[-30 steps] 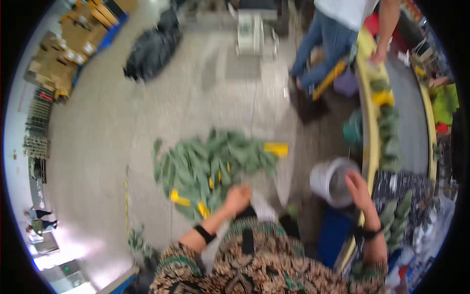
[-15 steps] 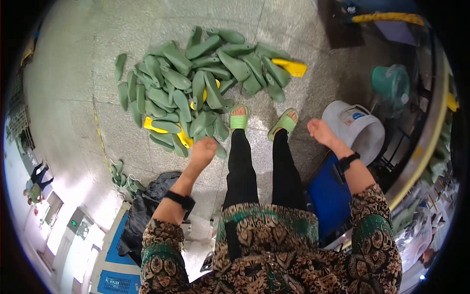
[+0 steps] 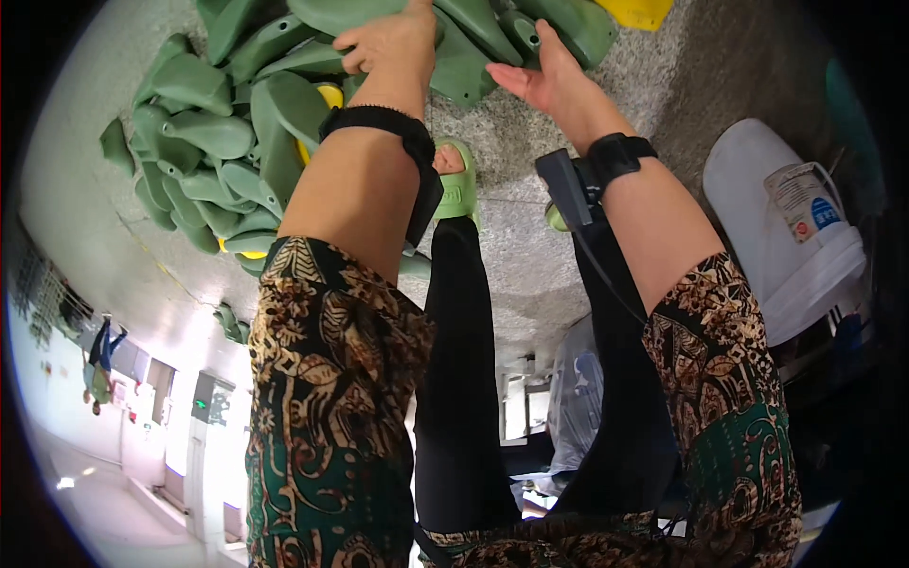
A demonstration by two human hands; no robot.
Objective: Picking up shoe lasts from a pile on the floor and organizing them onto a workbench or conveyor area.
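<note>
A heap of green plastic shoe lasts (image 3: 213, 135) lies on the floor, several with small holes in them. My left hand (image 3: 396, 45) reaches over the far part of the heap, fingers apart; I cannot tell whether it touches the last (image 3: 346, 13) beside it. To its right, my right hand (image 3: 557, 83) is open, palm turned inward, its fingertips close to a last (image 3: 464, 71) at the heap's near edge. Neither hand holds anything that I can see. A yellow piece (image 3: 639, 9) shows at the top right of the heap.
A white bucket (image 3: 748, 189) lies on its side at the right. My green slipper (image 3: 457, 180) stands close to the heap. A clear plastic bag (image 3: 576, 398) shows behind my legs. At the far left another person (image 3: 99, 364) is in the distance.
I have bent down toward the heap, which now looks larger and nearer. Both hands have moved forward to the lasts, and their fingers have gone from curled to spread.
</note>
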